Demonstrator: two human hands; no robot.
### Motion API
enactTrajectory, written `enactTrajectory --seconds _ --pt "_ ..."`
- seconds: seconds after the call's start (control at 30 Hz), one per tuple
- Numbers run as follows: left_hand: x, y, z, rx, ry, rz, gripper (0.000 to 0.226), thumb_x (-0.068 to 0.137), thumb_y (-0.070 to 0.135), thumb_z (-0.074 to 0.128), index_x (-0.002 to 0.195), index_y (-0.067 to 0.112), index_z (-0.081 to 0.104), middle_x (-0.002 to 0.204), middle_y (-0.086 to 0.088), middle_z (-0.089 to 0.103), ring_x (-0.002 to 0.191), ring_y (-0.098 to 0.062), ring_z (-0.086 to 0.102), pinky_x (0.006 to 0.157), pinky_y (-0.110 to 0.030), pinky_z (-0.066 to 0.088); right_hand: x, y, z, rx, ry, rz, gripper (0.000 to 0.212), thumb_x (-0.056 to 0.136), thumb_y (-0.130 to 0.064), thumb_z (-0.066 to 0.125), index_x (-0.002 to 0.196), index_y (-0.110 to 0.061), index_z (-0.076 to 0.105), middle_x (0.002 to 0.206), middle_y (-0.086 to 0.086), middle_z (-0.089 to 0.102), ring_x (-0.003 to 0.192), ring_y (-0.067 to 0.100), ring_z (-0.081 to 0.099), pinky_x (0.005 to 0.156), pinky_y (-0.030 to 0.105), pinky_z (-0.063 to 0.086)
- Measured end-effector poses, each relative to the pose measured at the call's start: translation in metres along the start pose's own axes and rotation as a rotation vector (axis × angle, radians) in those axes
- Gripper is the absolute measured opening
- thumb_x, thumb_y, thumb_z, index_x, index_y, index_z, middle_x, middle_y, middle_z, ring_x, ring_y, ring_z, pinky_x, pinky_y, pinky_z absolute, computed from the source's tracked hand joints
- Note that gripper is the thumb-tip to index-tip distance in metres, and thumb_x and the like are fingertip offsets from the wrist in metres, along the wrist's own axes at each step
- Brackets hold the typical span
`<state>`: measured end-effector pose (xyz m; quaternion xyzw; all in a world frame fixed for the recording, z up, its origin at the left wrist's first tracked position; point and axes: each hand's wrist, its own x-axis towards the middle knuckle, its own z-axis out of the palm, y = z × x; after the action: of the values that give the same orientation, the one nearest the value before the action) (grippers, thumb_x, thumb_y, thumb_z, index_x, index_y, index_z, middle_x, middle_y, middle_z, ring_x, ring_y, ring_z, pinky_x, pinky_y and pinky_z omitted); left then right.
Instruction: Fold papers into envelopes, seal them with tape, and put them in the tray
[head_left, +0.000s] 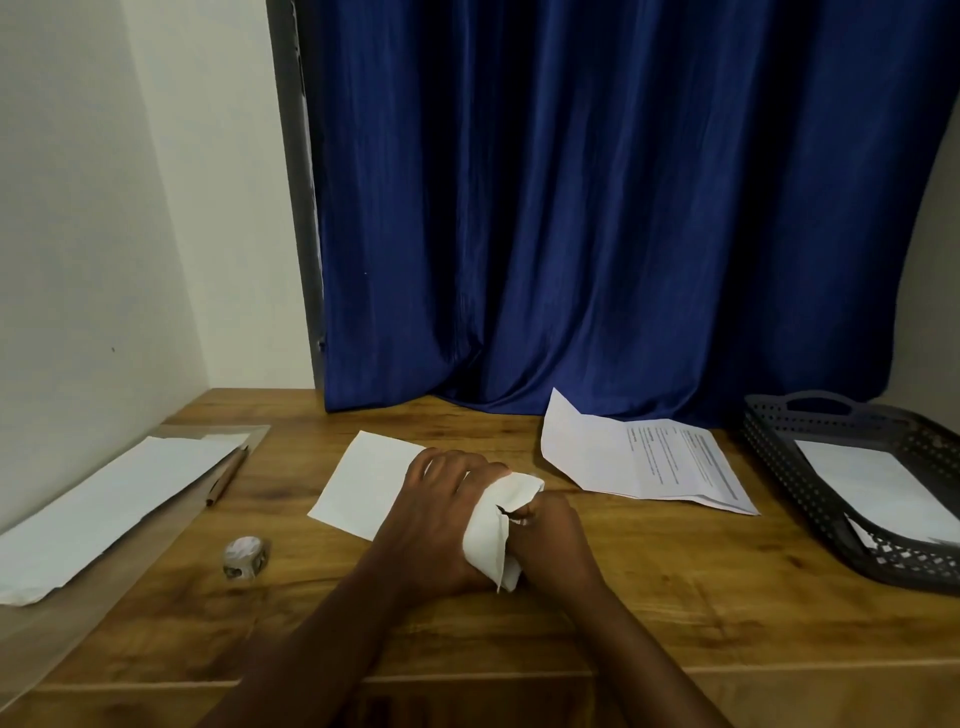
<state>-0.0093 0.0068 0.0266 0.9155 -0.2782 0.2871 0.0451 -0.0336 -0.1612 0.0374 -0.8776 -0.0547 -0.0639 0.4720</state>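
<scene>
Left hand: my left hand (441, 499) is lying over the folded paper (493, 530), fingers bent around its upper part and gripping it against the desk (675, 597).
Right hand: my right hand (550, 535) is curling tightly against the paper's right edge, fingertips pinching at a dark opening in the fold.
Folded paper: it is sitting between both hands, standing up in a creased white wedge near the middle of the desk.
White sheet: a flat white sheet (358, 483) is lying under and to the left of my left hand.
Printed sheet: a printed sheet (649, 457) is lying to the right, one corner folded.
Tray: the dark perforated tray (779, 467) is sitting at the far right, holding white paper.
Tape: the tape roll (245, 558) is resting to the left, apart from my hands.
Pen: a pen (226, 478) is lying beside a long white sheet (104, 509) at the left edge.
Backdrop: a blue curtain (597, 208) is hanging behind the desk.
</scene>
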Motion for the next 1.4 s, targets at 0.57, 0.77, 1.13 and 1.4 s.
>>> enactTrajectory --seconds 0.57,0.77,1.13,1.4 --pt "0.003 -0.008 0.008 -0.265 -0.344 -0.148 0.111 0.068 0.1 0.023 0.159 0.038 0.013 0.169 0.014 0.007 0.155 -0.007 -0.002 0.127 -0.047 0.001 -0.004 0.051 -0.021 -0.128 0.166 -0.185 0.043 0.095 -0.059 0.049 0.134 -0.041 0.053 0.143 -0.02 0.05 0.129 -0.002 0.046 0.11 0.036 0.044" --pt "-0.003 -0.015 0.022 -0.364 -0.189 -0.301 0.099 0.079 0.089 -0.004 0.154 0.036 0.033 0.164 0.009 0.029 0.153 -0.008 0.016 0.127 -0.042 0.008 -0.011 0.04 -0.014 -0.635 -0.334 -0.484 0.069 0.1 -0.066 0.023 0.158 -0.039 -0.001 0.166 -0.017 -0.004 0.152 0.005 -0.01 0.124 0.04 -0.006" --pt "-0.03 -0.003 -0.001 -0.25 -0.238 -0.447 0.106 0.07 0.095 -0.004 0.136 0.039 0.056 0.146 0.017 0.053 0.136 -0.005 0.044 0.118 -0.037 0.031 -0.022 0.045 -0.033 -0.685 -0.449 -0.348 0.082 0.088 -0.083 0.025 0.157 -0.043 0.007 0.165 -0.022 0.002 0.15 -0.003 -0.005 0.125 0.038 -0.002" --pt "-0.094 0.011 -0.058 -0.254 -0.456 -0.371 0.095 0.067 0.101 0.027 0.15 0.054 0.03 0.156 0.038 0.015 0.144 0.008 0.008 0.124 -0.034 0.012 -0.064 0.056 -0.075 -0.675 -0.45 -0.369 0.096 0.068 -0.095 0.046 0.15 -0.058 0.013 0.145 -0.047 -0.007 0.133 -0.026 -0.014 0.118 0.019 -0.008"
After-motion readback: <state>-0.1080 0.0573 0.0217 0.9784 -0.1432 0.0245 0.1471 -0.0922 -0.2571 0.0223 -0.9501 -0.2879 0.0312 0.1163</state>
